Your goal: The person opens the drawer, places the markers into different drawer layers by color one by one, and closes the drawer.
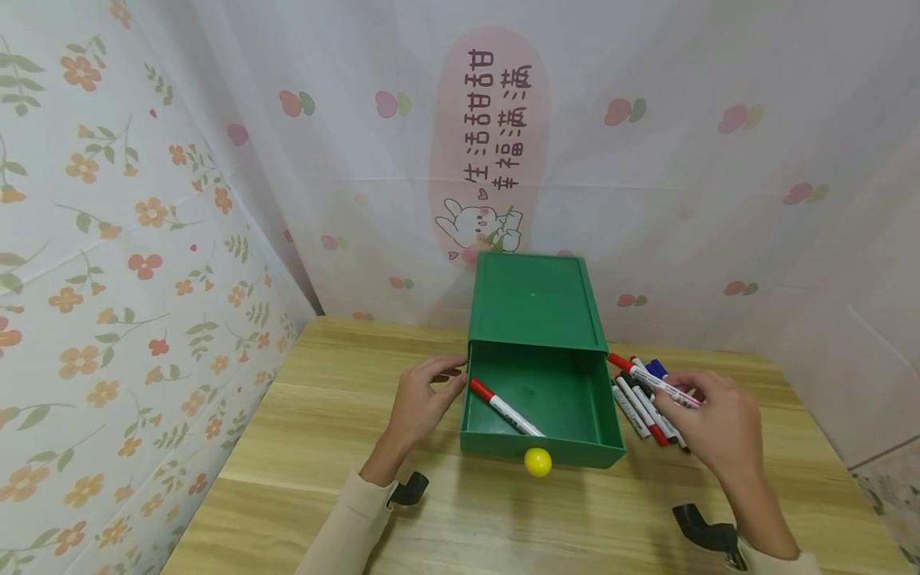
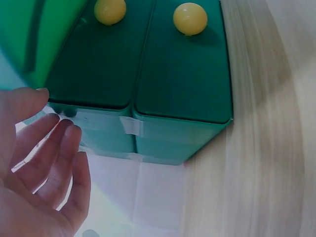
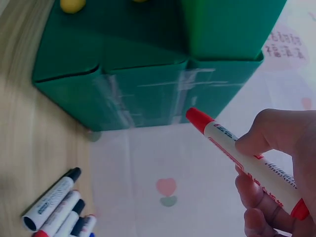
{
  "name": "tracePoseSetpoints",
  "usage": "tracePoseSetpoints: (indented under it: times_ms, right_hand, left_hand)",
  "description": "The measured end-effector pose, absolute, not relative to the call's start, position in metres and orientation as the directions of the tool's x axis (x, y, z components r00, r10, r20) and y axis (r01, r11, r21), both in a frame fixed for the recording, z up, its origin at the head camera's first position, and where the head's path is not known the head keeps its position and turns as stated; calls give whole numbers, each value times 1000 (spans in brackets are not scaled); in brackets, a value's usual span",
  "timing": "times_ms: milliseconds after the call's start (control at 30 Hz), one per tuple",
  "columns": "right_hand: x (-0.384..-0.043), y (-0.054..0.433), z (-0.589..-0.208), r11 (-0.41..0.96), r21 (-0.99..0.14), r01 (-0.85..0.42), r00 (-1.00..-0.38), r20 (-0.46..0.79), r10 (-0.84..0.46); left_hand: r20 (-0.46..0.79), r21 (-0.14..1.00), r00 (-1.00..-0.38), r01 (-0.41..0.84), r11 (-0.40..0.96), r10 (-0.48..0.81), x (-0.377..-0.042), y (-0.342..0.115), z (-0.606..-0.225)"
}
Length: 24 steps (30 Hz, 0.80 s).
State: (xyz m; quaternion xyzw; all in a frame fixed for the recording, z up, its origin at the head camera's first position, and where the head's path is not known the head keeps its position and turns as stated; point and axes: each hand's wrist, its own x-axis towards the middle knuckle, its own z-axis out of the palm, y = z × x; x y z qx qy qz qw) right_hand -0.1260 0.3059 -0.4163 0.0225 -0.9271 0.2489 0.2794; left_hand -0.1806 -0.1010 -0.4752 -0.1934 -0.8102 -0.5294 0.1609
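A green drawer unit (image 1: 535, 303) stands against the back curtain, its top drawer (image 1: 571, 399) pulled out, with a yellow knob (image 1: 537, 462) in front. Inside that drawer a red-capped marker (image 1: 512, 414) lies slantwise, cap toward the left wall. My left hand (image 1: 419, 406) is at the drawer's left side, fingers loosely bent and nothing held; whether the fingertips touch the wall I cannot tell. To the right of the unit, my right hand (image 1: 722, 423) pinches another red-capped marker (image 3: 252, 168) between thumb and fingers, cap pointing to the unit.
On the wooden table (image 1: 345, 383), right of the unit, lies a pile of markers (image 1: 632, 409) with red, black and blue caps. Below the open drawer are two closed ones, the lower with its own yellow knob (image 2: 190, 19). A floral curtain (image 1: 144, 279) hangs at the left.
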Motion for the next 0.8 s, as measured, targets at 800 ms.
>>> tracePoseSetpoints:
  times_ms: [800]
  right_hand:
    - [-111, 293, -364, 870, -360, -337, -713, 701, 14]
  left_hand:
    - [639, 673, -759, 631, 387, 125, -192, -105, -435]
